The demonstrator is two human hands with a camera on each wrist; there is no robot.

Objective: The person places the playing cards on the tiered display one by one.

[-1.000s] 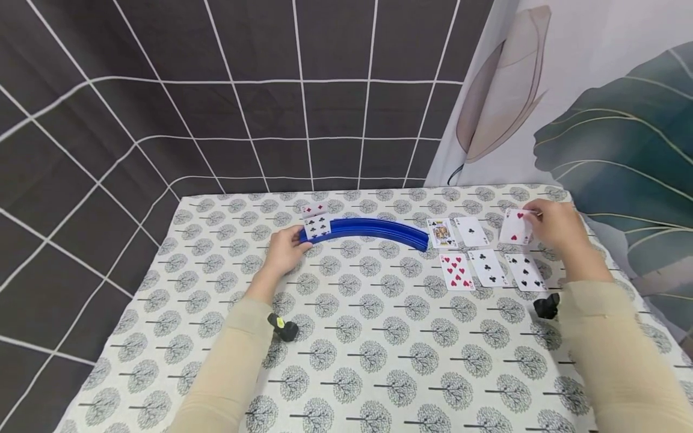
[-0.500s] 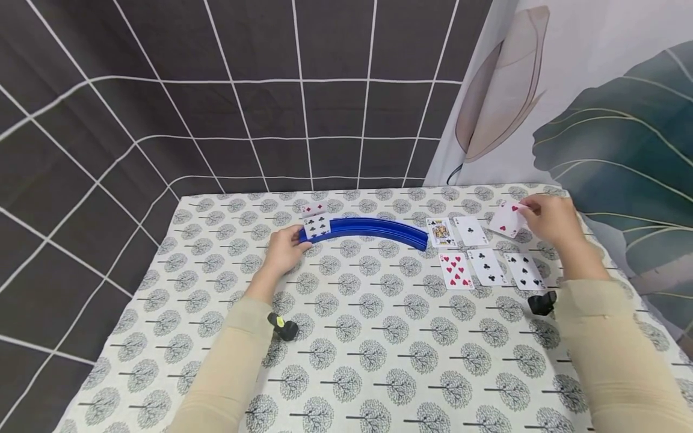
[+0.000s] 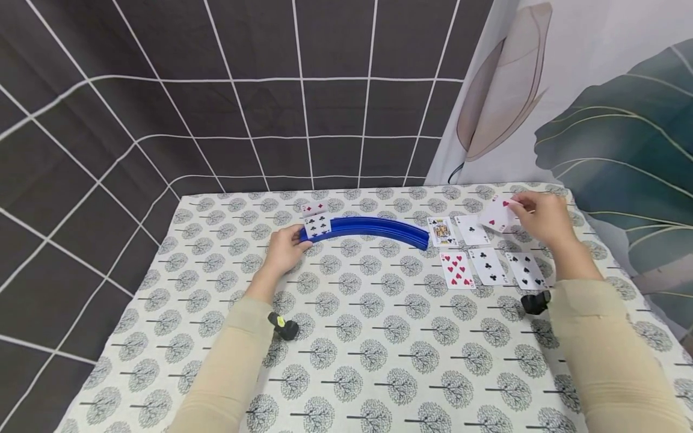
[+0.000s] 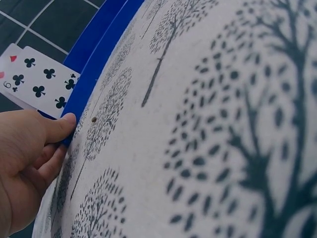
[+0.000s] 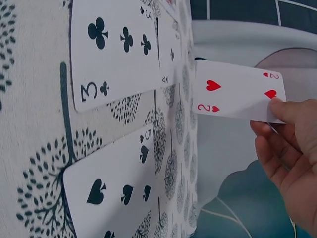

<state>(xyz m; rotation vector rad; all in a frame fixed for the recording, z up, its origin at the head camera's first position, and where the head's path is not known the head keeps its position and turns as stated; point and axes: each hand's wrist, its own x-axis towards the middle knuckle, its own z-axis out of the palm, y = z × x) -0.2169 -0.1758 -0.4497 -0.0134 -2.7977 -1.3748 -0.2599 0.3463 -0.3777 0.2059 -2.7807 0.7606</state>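
My left hand [image 3: 285, 249] grips the left end of a curved blue card holder [image 3: 373, 228], its thumb on the front edge in the left wrist view. Standing in that end are a six of clubs [image 4: 47, 79] and, partly hidden behind it, a red diamond card [image 3: 314, 208]. Between thumb and fingers, my right hand [image 3: 547, 219] pinches a two of hearts [image 5: 233, 90], raised off the table near its back right. Just left of that card lies an ace of clubs [image 3: 471, 230].
A king [image 3: 443, 232] lies beside the ace. Below them are a ten of hearts [image 3: 457, 270], a three of clubs [image 5: 116, 54] and a five of spades [image 5: 116, 191], face up on the tree-patterned tablecloth [image 3: 357, 355]. A dark grid-patterned curtain [image 3: 335, 108] rises behind.
The right hand has lifted the two of hearts off the table and carried it leftward, tilting it. The left hand and the card holder have stayed in place.
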